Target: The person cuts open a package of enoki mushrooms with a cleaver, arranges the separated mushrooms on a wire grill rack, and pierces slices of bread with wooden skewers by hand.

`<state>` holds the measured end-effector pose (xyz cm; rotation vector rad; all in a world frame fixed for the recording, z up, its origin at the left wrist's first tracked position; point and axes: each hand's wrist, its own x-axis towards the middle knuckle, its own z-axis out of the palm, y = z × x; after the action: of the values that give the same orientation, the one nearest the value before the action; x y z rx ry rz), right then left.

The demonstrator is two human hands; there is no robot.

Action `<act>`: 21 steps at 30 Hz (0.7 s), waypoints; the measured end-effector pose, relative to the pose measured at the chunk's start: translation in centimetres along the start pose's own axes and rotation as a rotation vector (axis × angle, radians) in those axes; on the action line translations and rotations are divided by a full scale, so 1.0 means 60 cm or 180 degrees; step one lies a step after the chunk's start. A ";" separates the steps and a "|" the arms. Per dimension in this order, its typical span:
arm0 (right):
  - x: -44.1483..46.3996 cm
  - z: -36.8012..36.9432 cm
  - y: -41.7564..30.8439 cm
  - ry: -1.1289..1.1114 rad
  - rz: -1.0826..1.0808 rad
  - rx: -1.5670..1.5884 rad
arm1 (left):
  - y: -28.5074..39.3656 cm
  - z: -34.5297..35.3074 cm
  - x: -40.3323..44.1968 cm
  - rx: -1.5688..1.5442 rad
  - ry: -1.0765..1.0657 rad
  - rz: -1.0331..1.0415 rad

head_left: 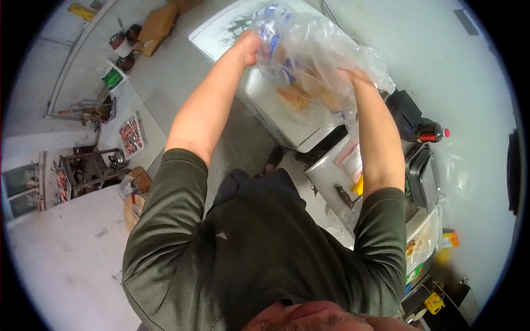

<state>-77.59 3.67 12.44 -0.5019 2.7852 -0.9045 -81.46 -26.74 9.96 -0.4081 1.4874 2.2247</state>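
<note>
My left hand [251, 47] is closed on the left side of a large clear plastic bag [314, 49] with blue print. On the bag's right side, my right hand [354, 77] grips the film; some of its fingers are hidden by folds. Orange-brown pieces [295, 98] show through the plastic, low in the bag, but their kind is unclear. Both arms reach forward, holding the bag over a white appliance [221, 27] with a glossy top.
To the right are a knife [344, 196] on a metal surface, a dark bottle with a red cap [429, 131] and stacked black trays [424, 176]. At left, a white tray of small red items [132, 135] lies on a counter, near a kettle [117, 159] and a cardboard box [157, 28].
</note>
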 end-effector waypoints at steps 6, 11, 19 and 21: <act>0.102 -0.016 0.016 0.0685 0.0166 -0.0579 | 0.094 0.022 0.038 0.0503 0.0332 0.0137; 0.172 0.043 0.032 0.1386 0.0306 -0.0986 | 0.092 -0.078 0.204 0.1033 0.0038 0.0167; 0.205 0.065 -0.046 0.0853 0.0744 -0.1606 | 0.042 -0.132 0.197 0.2621 0.1641 0.3208; 0.201 0.052 -0.059 0.0830 0.0857 -0.1425 | -0.002 -0.140 0.113 0.3167 0.0154 0.4037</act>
<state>-87.07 -5.10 11.35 -0.0548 3.1974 -0.3043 -87.20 -33.18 3.48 1.0612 3.0832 1.6444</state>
